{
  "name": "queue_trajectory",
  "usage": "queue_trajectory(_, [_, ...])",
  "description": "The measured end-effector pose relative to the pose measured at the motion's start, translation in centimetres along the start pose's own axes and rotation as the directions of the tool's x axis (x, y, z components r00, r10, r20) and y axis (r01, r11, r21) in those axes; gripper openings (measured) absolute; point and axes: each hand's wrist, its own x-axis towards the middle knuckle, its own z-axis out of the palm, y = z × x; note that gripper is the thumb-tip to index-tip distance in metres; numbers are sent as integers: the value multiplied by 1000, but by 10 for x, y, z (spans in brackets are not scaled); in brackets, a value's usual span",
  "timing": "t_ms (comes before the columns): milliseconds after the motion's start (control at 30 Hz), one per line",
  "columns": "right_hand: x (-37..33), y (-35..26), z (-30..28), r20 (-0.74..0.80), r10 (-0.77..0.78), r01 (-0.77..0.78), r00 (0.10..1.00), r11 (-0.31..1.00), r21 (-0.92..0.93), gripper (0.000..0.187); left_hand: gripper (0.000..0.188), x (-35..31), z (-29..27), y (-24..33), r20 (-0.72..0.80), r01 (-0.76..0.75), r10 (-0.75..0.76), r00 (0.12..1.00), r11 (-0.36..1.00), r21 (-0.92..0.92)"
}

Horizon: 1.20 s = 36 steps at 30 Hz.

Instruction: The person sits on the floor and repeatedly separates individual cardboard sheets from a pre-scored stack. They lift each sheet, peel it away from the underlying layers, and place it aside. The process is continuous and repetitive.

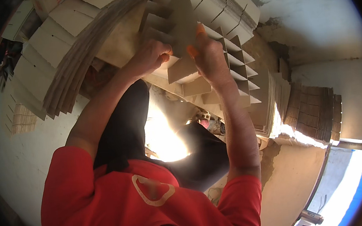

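Note:
A partition grid of interlocking grey-brown cardboard strips (237,59) stands in front of me, its slots open upward. My right hand (211,55) pinches an upright cardboard strip (183,19) between thumb and finger at the grid's near side. Left of it, my left hand (151,57) is curled closed beside the grid; what its fingers hold, if anything, is hidden. Orange coverings show on fingertips of both hands. Below and between the hands, another cardboard piece (181,70) juts toward me.
Long fanned stacks of slotted cardboard strips (73,75) lie to the left. More stacked strips (227,4) sit behind the grid, and darker bundles (311,111) stand at the right by the wall. My bent knees (123,123) are under the work.

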Motion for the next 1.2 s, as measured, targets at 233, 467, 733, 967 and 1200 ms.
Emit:
queue_trajectory(233, [5, -12, 3, 416, 306, -413, 856, 890, 193, 32, 14, 1, -3, 2, 34, 35, -34, 999, 999, -26])
queue_trajectory(467, [-20, -2, 41, 154, 104, -64, 983, 967, -245, 38, 14, -3, -6, 3, 68, 19, -19, 997, 1000, 1])
queue_trajectory(733, [-20, 137, -22, -383, 56, -302, 922, 722, -622, 61, 68, 5, -6, 19, 38, -320, 332, 943, 865, 386])
queue_trajectory(967, [-44, 75, -4, -5, 127, -124, 992, 953, -276, 61, 81, 63, -8, -22, 165, -403, 383, 909, 707, 580])
queue_trajectory(1200, [-59, 76, 13, 14, -55, 56, 998, 998, -28, 38, 43, 93, -6, -16, 407, -150, -18, 913, 914, 376])
